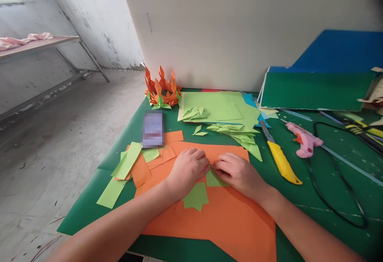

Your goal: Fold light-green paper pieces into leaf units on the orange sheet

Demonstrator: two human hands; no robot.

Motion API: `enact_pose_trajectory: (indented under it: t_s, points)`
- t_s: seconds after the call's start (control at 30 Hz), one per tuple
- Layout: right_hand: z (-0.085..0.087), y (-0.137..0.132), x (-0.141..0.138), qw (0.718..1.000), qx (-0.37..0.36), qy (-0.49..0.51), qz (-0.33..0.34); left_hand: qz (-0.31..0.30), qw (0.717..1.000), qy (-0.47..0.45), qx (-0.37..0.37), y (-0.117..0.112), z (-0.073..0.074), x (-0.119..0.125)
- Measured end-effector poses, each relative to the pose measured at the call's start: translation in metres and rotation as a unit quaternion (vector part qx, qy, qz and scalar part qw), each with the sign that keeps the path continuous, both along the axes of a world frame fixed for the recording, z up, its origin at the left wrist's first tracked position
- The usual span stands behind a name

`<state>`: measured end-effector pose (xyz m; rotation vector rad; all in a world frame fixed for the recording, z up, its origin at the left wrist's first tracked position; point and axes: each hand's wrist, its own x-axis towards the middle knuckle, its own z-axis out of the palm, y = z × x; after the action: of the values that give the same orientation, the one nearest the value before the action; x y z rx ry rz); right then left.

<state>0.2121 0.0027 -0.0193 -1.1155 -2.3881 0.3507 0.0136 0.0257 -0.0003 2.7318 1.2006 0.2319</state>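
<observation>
My left hand (189,171) and my right hand (239,173) meet over a large orange paper sheet (233,218), fingertips nearly touching. Both are closed in a pinch at a small piece of green paper (216,179), whose lower part shows below my right fingers. My fingers hide its upper edge, so the fold there is unclear. Beneath my left wrist a green star-shaped paper (196,196) lies flat on the orange sheet. Loose green paper rectangles (127,160) and orange paper pieces (141,170) overlap to the left of my left hand.
Behind lie a pixelated phone-like object (153,129), an orange-green folded-paper crown (163,90), green paper sheets (215,104) and folded green leaves (239,131). To the right are a yellow utility knife (281,160), a pink glue gun (305,140) and its black cable (332,218) on the green table (86,210).
</observation>
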Motion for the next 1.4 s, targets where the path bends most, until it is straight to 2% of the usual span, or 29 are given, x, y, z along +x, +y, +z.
enact_pose_trajectory:
  t_s: [0.4,0.8,1.07,1.4]
  points:
    - [-0.0044,0.0021,-0.0031,0.999,0.004,0.035,-0.018,-0.014,0.999,0.024,0.028,-0.0012,-0.0004,-0.0008]
    - [-0.0014,0.0031,-0.003,1.0,0.001,-0.009,-0.017,-0.007,1.0,0.007,0.021,0.0004,-0.0004,-0.0016]
    - [0.0033,0.0052,0.0004,0.999,-0.004,-0.036,0.022,-0.009,1.0,-0.018,0.003,0.0043,-0.003,-0.0029]
    - [0.003,0.0044,0.0,0.999,-0.014,-0.036,0.014,-0.01,1.0,0.006,0.017,0.0026,-0.0005,-0.0024]
